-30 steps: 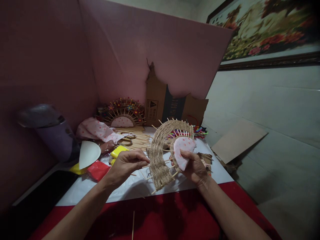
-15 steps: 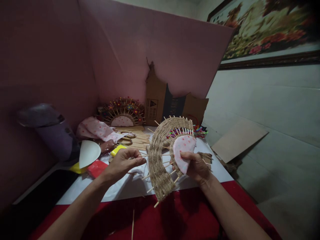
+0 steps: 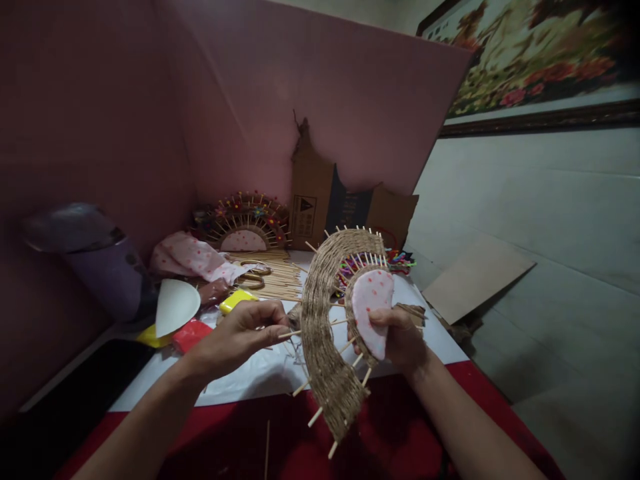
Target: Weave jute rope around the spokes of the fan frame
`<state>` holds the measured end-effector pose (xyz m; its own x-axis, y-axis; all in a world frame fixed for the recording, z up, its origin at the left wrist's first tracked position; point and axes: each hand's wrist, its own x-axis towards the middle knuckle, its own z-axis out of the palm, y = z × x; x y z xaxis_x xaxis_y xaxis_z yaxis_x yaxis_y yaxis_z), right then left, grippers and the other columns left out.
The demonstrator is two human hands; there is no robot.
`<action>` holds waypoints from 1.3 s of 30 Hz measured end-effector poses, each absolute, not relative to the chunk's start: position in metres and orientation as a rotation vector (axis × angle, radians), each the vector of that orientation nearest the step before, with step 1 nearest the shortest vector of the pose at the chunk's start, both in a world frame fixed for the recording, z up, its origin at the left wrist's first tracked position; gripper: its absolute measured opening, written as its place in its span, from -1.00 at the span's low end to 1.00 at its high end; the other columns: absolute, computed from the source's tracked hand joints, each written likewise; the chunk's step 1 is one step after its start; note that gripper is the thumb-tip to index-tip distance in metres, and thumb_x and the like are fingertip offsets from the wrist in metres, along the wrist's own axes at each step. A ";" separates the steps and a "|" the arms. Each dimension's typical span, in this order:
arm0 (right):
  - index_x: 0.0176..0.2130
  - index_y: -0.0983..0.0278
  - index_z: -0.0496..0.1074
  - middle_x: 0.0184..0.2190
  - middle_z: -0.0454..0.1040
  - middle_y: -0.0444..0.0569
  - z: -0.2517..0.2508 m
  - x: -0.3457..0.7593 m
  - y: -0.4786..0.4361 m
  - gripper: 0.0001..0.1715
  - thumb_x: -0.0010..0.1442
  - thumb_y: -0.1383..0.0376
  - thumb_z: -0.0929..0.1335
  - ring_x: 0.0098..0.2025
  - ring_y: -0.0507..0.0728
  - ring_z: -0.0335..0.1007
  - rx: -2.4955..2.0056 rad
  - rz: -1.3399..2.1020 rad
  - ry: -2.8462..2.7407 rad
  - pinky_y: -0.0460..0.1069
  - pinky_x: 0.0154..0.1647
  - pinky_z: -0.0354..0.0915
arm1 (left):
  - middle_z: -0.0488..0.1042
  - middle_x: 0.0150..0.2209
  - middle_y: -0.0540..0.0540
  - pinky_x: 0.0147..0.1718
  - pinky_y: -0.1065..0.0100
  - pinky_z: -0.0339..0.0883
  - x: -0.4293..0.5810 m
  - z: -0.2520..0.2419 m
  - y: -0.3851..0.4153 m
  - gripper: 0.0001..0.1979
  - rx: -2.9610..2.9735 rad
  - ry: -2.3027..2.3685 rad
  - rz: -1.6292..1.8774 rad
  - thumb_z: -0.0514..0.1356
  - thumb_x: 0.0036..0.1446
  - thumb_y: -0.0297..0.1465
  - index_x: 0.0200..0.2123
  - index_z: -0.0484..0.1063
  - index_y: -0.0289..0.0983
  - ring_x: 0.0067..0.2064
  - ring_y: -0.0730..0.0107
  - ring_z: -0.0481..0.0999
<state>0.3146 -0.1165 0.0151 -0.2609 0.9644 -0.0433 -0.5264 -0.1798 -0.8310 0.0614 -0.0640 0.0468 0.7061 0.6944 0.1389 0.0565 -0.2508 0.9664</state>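
A half-round piece of woven twine (image 3: 320,320) on thin wooden sticks is held up over the front of the table. At its inner side is a pink dotted half-disc (image 3: 371,300). My right hand (image 3: 404,337) grips this half-disc, thumb on the cloth and the other fingers mostly hidden behind. My left hand (image 3: 263,323) pinches the end of one stick that juts out from the outer edge of the weave. Both the weave and the half-disc stand tilted, with stick ends pointing left and down.
Behind lie wooden sticks (image 3: 277,277), scissors (image 3: 255,275), dotted cloth (image 3: 193,257) and a finished-looking fan piece (image 3: 244,240). Left are a white half-disc (image 3: 176,308), yellow (image 3: 239,300) and red packets (image 3: 191,335). Cardboard (image 3: 313,193) stands at the back.
The woven piece has turned a little and its lower end has swung down and right. My left hand has shifted slightly down to a stick end.
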 end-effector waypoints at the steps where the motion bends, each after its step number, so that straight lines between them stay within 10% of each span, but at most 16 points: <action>1: -0.45 0.40 0.44 -0.62 0.50 0.01 0.015 0.315 -0.116 -0.80 -0.15 0.33 0.32 -0.60 0.11 0.42 -0.732 1.692 -0.871 -0.07 -0.62 0.34 | 0.17 -0.58 0.06 -0.55 0.44 0.00 0.062 0.047 -0.064 -0.76 1.756 0.644 0.694 0.15 -0.01 -0.26 -0.57 0.28 -0.30 -0.51 0.52 0.10; 39: -0.46 0.41 0.43 -0.57 0.48 -0.06 0.011 0.312 -0.113 -0.84 -0.20 0.42 0.37 -0.56 0.04 0.38 -0.915 1.683 -0.825 -0.08 -0.51 0.31 | 0.31 -0.55 0.01 -0.50 0.44 0.13 0.061 0.041 -0.058 -0.85 2.164 0.797 0.984 0.24 -0.07 -0.35 -0.56 0.39 -0.30 -0.47 0.49 0.25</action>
